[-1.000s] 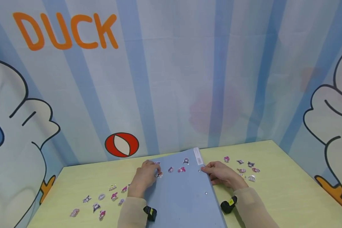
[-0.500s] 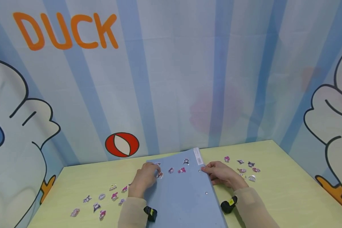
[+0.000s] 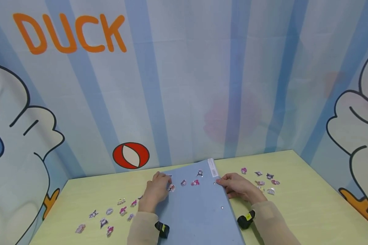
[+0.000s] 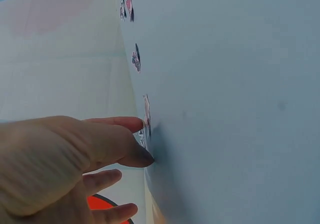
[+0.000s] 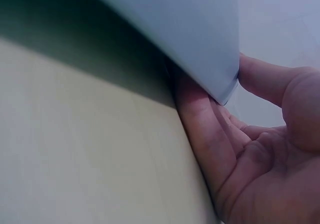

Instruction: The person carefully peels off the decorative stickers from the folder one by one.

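Note:
A pale blue folder (image 3: pixel 196 211) leans tilted up from the table, with a white barcode label (image 3: pixel 213 167) at its top right corner and small metal studs down the right side. Several shiny cartoon stickers sit near its top, among them a pink one (image 3: pixel 195 182) and a dark one (image 3: pixel 199 173). My left hand (image 3: pixel 156 190) is at the upper left, its index fingertip and thumb touching the folder beside a small sticker (image 4: pixel 147 111); another sticker there is partly hidden. My right hand (image 3: pixel 239 187) grips the right edge, thumb in front and fingers (image 5: pixel 205 129) behind.
Loose stickers lie scattered on the pale yellow table (image 3: pixel 309 204): one group left of the folder, including a pink sticker (image 3: pixel 110 231), another right, including a dark sticker (image 3: pixel 270 176). A striped curtain (image 3: pixel 187 85) with cartoon figures hangs behind.
The left index finger has drawn back slightly, so more of the small sticker beneath it shows. The right hand and the folder have stayed put.

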`<act>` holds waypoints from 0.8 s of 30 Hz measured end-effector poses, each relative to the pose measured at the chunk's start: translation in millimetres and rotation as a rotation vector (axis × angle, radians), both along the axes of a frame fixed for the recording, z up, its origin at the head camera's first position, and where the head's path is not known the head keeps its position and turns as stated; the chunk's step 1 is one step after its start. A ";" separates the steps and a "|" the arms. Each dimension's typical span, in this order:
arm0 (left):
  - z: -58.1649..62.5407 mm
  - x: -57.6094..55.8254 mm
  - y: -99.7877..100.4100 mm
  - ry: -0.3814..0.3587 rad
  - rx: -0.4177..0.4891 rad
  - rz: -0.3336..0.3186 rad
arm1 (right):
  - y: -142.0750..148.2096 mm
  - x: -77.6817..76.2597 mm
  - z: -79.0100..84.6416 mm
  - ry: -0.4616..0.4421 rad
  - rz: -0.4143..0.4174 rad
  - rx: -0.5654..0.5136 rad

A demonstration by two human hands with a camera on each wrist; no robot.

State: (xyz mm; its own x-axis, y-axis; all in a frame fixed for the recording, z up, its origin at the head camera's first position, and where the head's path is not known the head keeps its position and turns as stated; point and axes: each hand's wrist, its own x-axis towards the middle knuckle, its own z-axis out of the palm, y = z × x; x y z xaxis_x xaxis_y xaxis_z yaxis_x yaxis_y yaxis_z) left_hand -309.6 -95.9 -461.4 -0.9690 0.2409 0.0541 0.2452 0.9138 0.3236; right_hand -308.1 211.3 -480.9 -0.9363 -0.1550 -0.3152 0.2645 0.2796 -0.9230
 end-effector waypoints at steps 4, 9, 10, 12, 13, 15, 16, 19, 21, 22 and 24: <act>0.5 0.2 1.1 0.011 -0.005 -0.018 | 0.4 0.0 0.9 0.001 -0.002 0.007; 1.8 0.0 2.7 0.021 -0.023 -0.033 | 1.6 -0.7 1.6 -0.005 0.000 0.007; 2.2 -0.2 3.0 0.023 -0.020 -0.031 | 1.9 -0.9 1.8 -0.004 -0.001 0.006; 2.8 -0.6 3.3 0.036 -0.017 -0.024 | 2.1 -1.2 2.3 -0.003 -0.004 0.004; 2.8 -0.9 3.2 0.045 -0.019 -0.020 | 2.1 -1.5 2.5 -0.001 -0.007 0.003; 3.2 -1.0 2.8 0.067 -0.021 -0.012 | 1.6 -1.8 2.6 0.005 -0.009 0.006; 3.1 -0.9 2.3 0.076 -0.026 -0.010 | 1.2 -2.1 2.4 0.003 -0.012 0.006; 3.6 -0.7 0.5 0.096 -0.051 -0.016 | -0.3 -1.4 0.9 0.004 -0.006 0.010; 5.3 -1.0 -0.5 0.109 -0.063 -0.028 | -1.1 -1.0 -0.2 0.002 -0.003 0.007; 6.1 -1.8 -0.9 0.114 -0.071 -0.035 | -1.4 -0.8 -0.5 0.002 -0.005 0.007; 8.5 -3.7 -1.0 0.117 -0.072 -0.047 | -1.4 -0.7 -0.7 0.003 -0.011 0.008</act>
